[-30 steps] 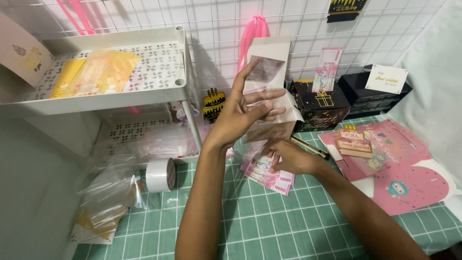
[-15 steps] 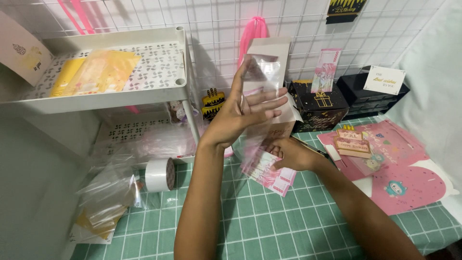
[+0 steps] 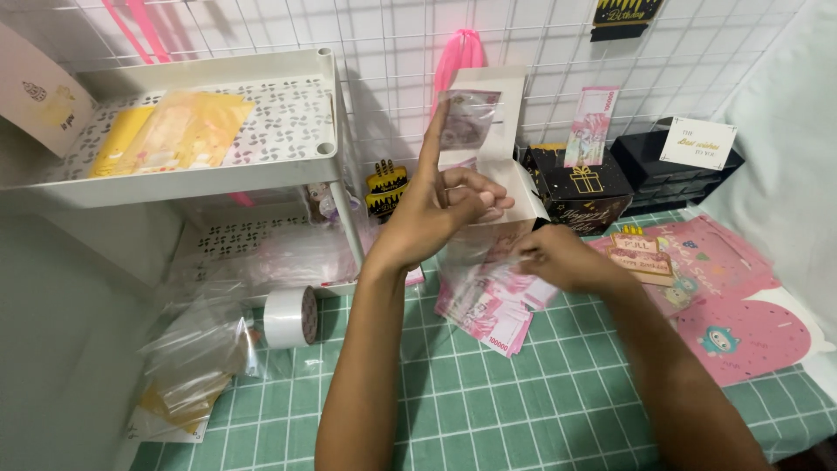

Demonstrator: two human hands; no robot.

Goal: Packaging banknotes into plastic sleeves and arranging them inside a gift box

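Two bare hands over a green grid mat [image 3: 523, 410]: left hand [image 3: 436, 214] raised, forefinger up, pinching a clear plastic sleeve [image 3: 466, 122] holding a banknote; right hand [image 3: 554, 257] closed on the sleeve's lower end, above a pink banknote stack [image 3: 488, 310]. Likely feather-light, floppy, slick; best pinched by the edges.

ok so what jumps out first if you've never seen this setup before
The eye lands first on the left hand raised mid-frame, its index finger up against a clear plastic sleeve with a pink banknote inside. Just below, the right hand rests on a fanned stack of pink banknotes on the green checked mat. At the left stands a white shelf rack holding yellow packets, with a roll of tape at its foot.
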